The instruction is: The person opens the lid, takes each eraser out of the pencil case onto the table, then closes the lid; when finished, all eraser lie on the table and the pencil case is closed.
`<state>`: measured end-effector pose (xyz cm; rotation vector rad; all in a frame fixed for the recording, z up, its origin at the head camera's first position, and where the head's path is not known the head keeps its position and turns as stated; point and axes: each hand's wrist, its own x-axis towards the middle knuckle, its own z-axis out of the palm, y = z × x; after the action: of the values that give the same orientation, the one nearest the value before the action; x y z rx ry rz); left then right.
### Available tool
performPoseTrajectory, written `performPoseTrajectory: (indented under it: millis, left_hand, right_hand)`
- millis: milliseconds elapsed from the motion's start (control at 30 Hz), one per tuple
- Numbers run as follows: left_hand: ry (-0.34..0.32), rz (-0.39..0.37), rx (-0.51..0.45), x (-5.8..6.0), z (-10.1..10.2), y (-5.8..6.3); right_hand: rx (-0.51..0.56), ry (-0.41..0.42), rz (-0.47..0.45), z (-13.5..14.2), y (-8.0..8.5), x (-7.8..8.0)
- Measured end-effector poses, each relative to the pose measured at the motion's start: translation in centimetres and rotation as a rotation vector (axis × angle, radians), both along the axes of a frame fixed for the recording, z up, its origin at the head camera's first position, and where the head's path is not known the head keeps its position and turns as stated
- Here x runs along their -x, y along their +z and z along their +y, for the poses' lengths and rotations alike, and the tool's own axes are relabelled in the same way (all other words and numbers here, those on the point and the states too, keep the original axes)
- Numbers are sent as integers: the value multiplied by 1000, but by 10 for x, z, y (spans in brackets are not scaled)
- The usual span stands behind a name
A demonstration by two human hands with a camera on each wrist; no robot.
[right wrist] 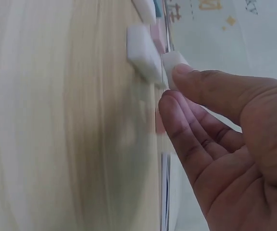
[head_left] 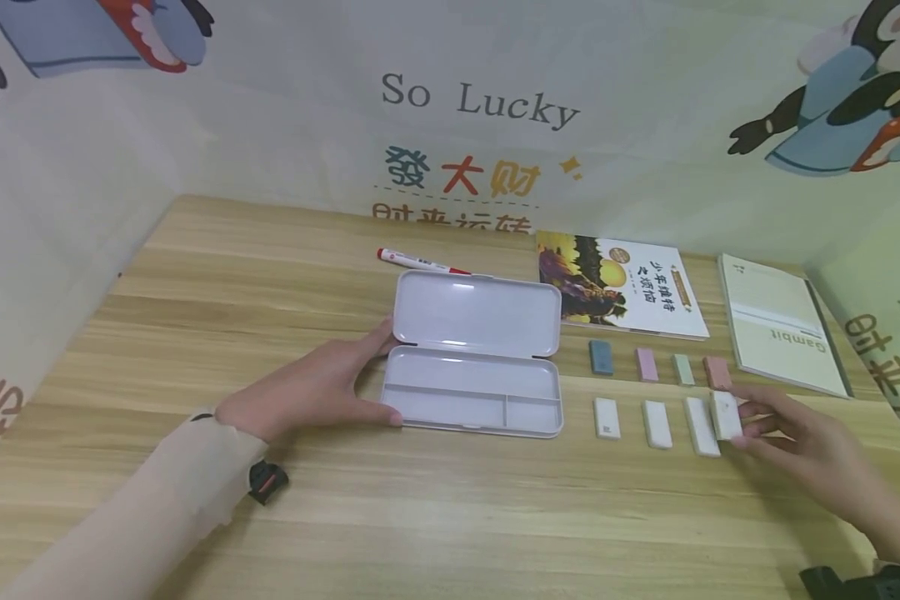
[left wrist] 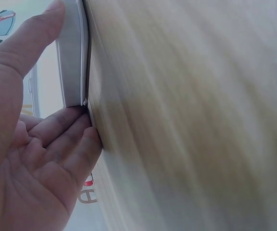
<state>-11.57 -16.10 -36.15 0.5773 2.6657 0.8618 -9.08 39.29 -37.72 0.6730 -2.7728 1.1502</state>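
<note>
An opened white pencil case (head_left: 444, 407) lies on the table with its lid folded back; its divided tray holds nothing. My left hand (head_left: 322, 392) grips its left end, thumb at the front corner and fingers round toward the hinge. In the left wrist view, the thumb (left wrist: 42, 29) presses the case's side (left wrist: 72, 57). On the right, my right hand (head_left: 802, 450) pinches a white eraser (head_left: 725, 416) between thumb and fingers, tilted up beside another white eraser (head_left: 701, 427). Two more white erasers continue that row leftward, including the leftmost one (head_left: 607, 418).
Behind the white row stand a blue eraser (head_left: 601, 357), a pink one (head_left: 647, 365), a pale green one (head_left: 683, 370) and a red one (head_left: 717, 372). Farther back lie a picture-covered book (head_left: 645, 283), a pale notebook (head_left: 776, 321) and a red-capped marker (head_left: 420, 260).
</note>
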Motion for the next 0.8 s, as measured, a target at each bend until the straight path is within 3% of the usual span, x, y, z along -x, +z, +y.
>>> performPoseTrajectory:
  millis: [233,800]
  left_hand:
    - [9,-4,12,0,0,-1]
    - [1,4,11,1,0,-2]
  right_hand:
    - [-78,-45,-37,17,-5,-3]
    - [-175,0,-73,23,-7,-2]
